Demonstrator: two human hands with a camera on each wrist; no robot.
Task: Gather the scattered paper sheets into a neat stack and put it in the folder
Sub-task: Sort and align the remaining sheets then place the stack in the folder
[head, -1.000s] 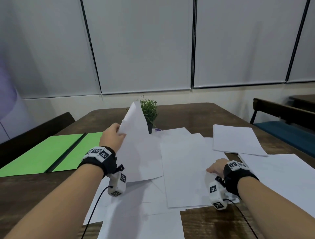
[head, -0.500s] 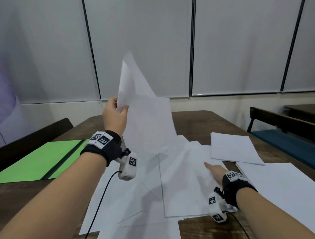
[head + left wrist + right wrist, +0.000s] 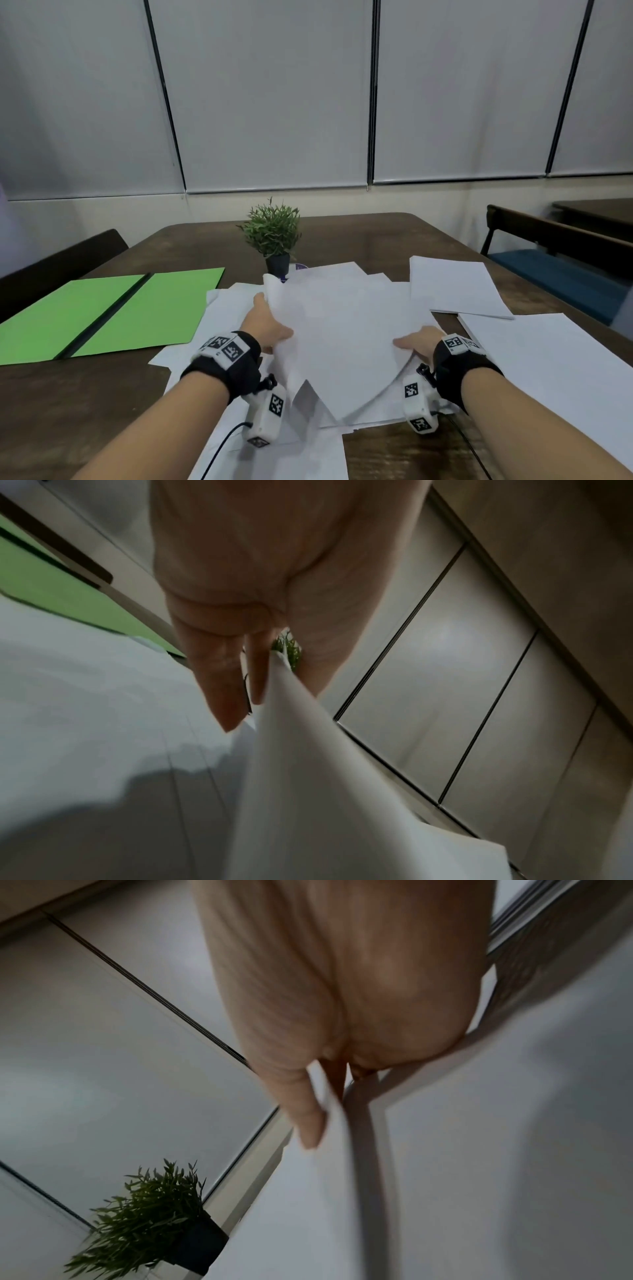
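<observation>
A white paper sheet [image 3: 342, 325] hangs curved just above the pile of scattered sheets [image 3: 226, 301] in the middle of the table. My left hand [image 3: 269, 322] pinches the sheet's left edge, thumb against fingers, seen close in the left wrist view with the hand [image 3: 274, 691] on the sheet [image 3: 308, 791]. My right hand [image 3: 416, 342] pinches its right edge; in the right wrist view the thumb [image 3: 304, 1112] lies on the sheet [image 3: 308, 1218]. The green folder [image 3: 113, 311] lies open flat at the left.
A small potted plant [image 3: 272, 233] stands behind the pile. Two more sheets lie to the right: one far [image 3: 452, 284], one near [image 3: 548, 370]. A dark chair back [image 3: 61, 263] is at the left and a bench with a blue seat [image 3: 555, 270] at the right.
My left hand has brought the raised sheet down low over the pile. My right hand has left the pile and taken the sheet's right edge.
</observation>
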